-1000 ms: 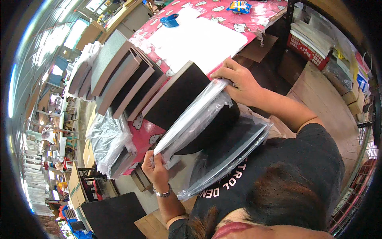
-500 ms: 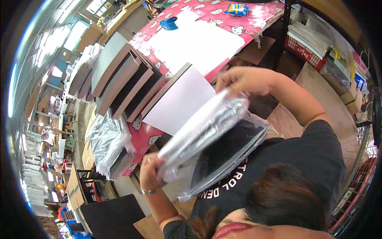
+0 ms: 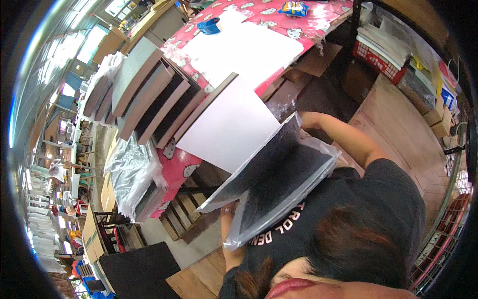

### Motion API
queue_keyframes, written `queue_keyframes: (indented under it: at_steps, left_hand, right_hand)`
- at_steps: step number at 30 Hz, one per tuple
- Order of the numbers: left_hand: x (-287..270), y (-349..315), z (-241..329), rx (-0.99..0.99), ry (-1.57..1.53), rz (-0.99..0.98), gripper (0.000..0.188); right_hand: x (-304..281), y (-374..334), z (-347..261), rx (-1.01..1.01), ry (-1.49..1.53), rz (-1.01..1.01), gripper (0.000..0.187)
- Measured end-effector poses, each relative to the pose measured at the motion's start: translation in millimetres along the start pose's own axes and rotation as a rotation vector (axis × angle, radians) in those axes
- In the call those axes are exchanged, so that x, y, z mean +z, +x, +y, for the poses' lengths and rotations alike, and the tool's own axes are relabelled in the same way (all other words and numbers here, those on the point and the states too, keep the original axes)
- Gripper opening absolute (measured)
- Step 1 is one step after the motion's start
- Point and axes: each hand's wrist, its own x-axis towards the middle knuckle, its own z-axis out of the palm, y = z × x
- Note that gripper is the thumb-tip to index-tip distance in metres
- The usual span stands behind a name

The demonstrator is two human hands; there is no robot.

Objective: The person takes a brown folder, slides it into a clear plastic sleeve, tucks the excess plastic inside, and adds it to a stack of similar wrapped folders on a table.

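In front of my chest are dark flat panels (image 3: pixel 286 182) in clear plastic, spread into a V shape. One side leans toward the table and the other rests near my shirt. My right hand (image 3: pixel 309 120) is at the far right corner of the plastic, its fingers hidden behind it. Only the wrist and a bit of my left hand (image 3: pixel 229 207) show, under the near left edge of the plastic; its fingers are out of sight. Just beyond, a pale square board (image 3: pixel 229 127) with a grey edge lies against the table.
Thick grey and black slabs (image 3: pixel 154 94) stand stacked on the left, beside a plastic-wrapped bundle (image 3: pixel 132 174). A pink patterned tablecloth (image 3: pixel 229 12) carries white sheets (image 3: pixel 244 50), a blue tape roll (image 3: pixel 208 26) and a blue packet (image 3: pixel 293 9). At right sits a red basket (image 3: pixel 378 62).
The plastic over the dark panels was held up by both hands; now it has opened out wide. My hands have moved lower, behind and under it, and their fingers are now hidden.
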Motion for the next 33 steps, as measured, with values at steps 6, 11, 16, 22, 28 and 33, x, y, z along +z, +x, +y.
queue_keyframes:
  at_steps: [6, 11, 16, 22, 28, 33]
  left_hand:
    - [-67.1, -49.7, 119.1, 0.362, -0.245, -0.117, 0.027]
    - [-52.3, -120.7, 223.6, 0.794, -0.201, -0.386, 0.029]
    - [1.7, -122.1, 262.9, 1.076, -0.543, -0.464, 0.037]
    - [19.1, -135.5, 296.2, 1.082, -0.857, -0.413, 0.058]
    - [23.4, -139.6, 293.4, 0.952, -0.682, -0.014, 0.057]
    - [33.3, -156.0, 280.2, 0.973, -0.532, 0.131, 0.051]
  right_hand:
    - [28.8, -18.7, -53.5, 0.220, -0.284, -0.260, 0.047]
    - [60.7, -1.8, -16.8, -0.048, -0.908, -0.511, 0.058]
    - [98.8, -38.0, -168.9, -0.914, -0.185, -0.197, 0.072]
    - [70.4, -71.6, -222.1, -0.885, 0.185, -0.118, 0.067]
    - [92.2, -61.0, -225.5, -0.814, 0.042, 0.015, 0.020]
    - [112.8, -71.4, -213.2, -0.814, 0.168, 0.141, 0.011]
